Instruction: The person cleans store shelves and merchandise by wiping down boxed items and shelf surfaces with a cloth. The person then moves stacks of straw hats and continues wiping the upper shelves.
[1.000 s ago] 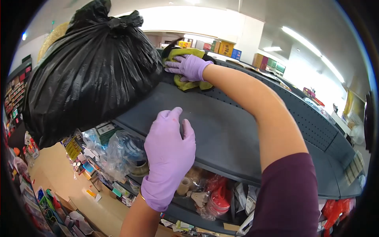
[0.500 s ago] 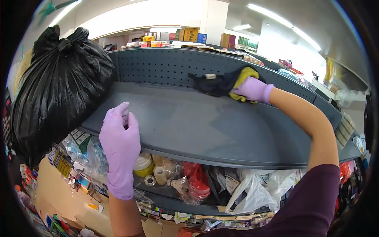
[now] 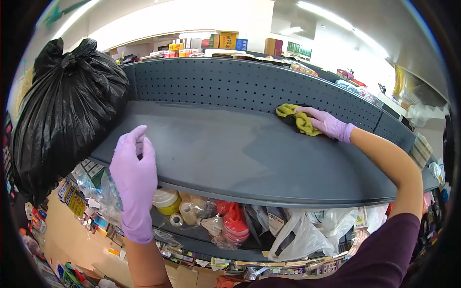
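My right hand (image 3: 329,126), in a purple glove, presses a yellow-green and black cloth (image 3: 302,120) onto the grey metal shelf (image 3: 211,149), close to its perforated back panel (image 3: 206,84). The fingers are wrapped over the cloth. My left hand (image 3: 135,175), gloved in the same purple, hovers at the shelf's front left edge with its fingers loosely curved and apart, holding nothing. To its upper left is a knotted black plastic bag (image 3: 67,115).
Below, a lower shelf holds a yellow-and-white tub (image 3: 166,200), tape rolls (image 3: 188,211), a red item in plastic (image 3: 235,223) and white plastic bags (image 3: 300,235). Boxes (image 3: 228,40) stand behind the back panel. Small goods lie at the lower left.
My right hand has moved right and slightly down with the cloth, which is now more bunched up. My left hand and the black bag appear slightly further left in view.
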A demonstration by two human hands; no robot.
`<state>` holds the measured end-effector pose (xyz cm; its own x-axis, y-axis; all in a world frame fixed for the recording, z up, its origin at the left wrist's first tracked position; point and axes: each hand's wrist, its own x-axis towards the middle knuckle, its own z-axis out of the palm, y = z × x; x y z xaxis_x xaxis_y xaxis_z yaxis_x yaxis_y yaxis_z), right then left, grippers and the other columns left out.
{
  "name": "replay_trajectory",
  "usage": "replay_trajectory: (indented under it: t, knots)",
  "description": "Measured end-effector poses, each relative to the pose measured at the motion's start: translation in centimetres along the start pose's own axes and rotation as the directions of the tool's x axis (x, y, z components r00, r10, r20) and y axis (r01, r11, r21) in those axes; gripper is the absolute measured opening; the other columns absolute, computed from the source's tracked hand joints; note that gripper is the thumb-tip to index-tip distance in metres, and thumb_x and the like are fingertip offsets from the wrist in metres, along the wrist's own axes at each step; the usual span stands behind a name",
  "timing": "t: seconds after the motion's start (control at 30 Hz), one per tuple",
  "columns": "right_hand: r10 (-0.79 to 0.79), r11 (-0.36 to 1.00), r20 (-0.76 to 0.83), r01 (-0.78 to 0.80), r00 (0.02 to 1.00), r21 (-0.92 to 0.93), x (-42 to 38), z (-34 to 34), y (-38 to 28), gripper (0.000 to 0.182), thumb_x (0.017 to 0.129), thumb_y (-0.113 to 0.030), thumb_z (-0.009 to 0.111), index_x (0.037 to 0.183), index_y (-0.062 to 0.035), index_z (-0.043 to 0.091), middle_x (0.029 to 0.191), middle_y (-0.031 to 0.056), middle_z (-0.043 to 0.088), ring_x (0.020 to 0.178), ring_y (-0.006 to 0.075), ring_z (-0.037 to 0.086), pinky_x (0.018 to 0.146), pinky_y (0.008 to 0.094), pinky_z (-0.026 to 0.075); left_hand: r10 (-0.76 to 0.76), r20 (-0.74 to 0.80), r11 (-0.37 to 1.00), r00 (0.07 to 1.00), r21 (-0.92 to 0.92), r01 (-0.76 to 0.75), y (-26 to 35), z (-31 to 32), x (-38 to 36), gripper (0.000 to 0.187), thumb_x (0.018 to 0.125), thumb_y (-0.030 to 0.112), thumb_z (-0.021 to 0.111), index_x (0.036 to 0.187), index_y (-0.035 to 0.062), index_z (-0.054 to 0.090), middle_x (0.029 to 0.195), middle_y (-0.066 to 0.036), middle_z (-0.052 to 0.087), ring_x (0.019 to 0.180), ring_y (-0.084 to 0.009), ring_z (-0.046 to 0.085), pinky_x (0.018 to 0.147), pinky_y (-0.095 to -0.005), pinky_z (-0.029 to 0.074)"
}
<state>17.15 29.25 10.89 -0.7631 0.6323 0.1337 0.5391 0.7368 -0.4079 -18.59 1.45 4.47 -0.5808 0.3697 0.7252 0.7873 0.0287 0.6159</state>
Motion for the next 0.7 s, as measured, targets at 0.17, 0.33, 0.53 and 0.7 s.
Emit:
replay_trajectory:
  t: [0.17,0.33,0.53,0.7]
  knots:
    - [-0.186,0.978,0.109,0.195,0.976,-0.069,5.5,2.6,-4.2,0.051,0.093,-0.019,0.040,0.143,-0.0216,0.035,0.145,0.0134,0.038,0.133,0.0269,0.036,0.110,0.0317,0.026,0.107,-0.062,0.993,0.992,0.066,-0.103,-0.7,0.5,-0.1,0.021,0.086,0.009,0.057,0.107,0.0063,0.064,0.090,-0.008,0.063,0.078,-0.0211,0.062,0.072,-0.0332,0.049]
    - [-0.237,0.972,0.230,0.228,0.944,0.064,15.8,7.4,-10.8,0.058,0.094,-0.026,0.038,0.149,-0.0245,0.022,0.148,0.0147,0.033,0.136,0.0270,0.032,0.112,0.0329,0.022,0.150,-0.104,0.986,0.983,0.096,-0.140,-1.1,0.8,0.1,0.021,0.084,0.008,0.058,0.104,0.0070,0.064,0.086,-0.008,0.062,0.076,-0.0250,0.060,0.070,-0.0370,0.048]
    - [-0.473,0.881,0.334,0.440,0.815,0.173,31.8,15.0,-19.8,0.062,0.093,-0.026,0.039,0.150,-0.0139,0.018,0.148,0.0167,0.033,0.137,0.0264,0.029,0.112,0.0310,0.019,0.126,-0.101,0.990,0.987,0.078,-0.118,-1.5,0.6,0.3,0.021,0.083,0.007,0.057,0.102,0.0063,0.063,0.083,-0.009,0.060,0.075,-0.0267,0.059,0.069,-0.0387,0.047]
    - [-0.592,0.792,0.359,0.604,0.722,0.091,32.8,16.9,-23.3,0.058,0.095,-0.030,0.039,0.149,-0.0129,0.024,0.150,0.0115,0.031,0.139,0.0238,0.026,0.114,0.0311,0.016,0.091,-0.087,0.995,0.992,0.045,-0.087,-1.9,0.7,0.3,0.020,0.083,0.007,0.057,0.102,0.0057,0.063,0.083,-0.009,0.060,0.075,-0.0259,0.060,0.070,-0.0379,0.047]
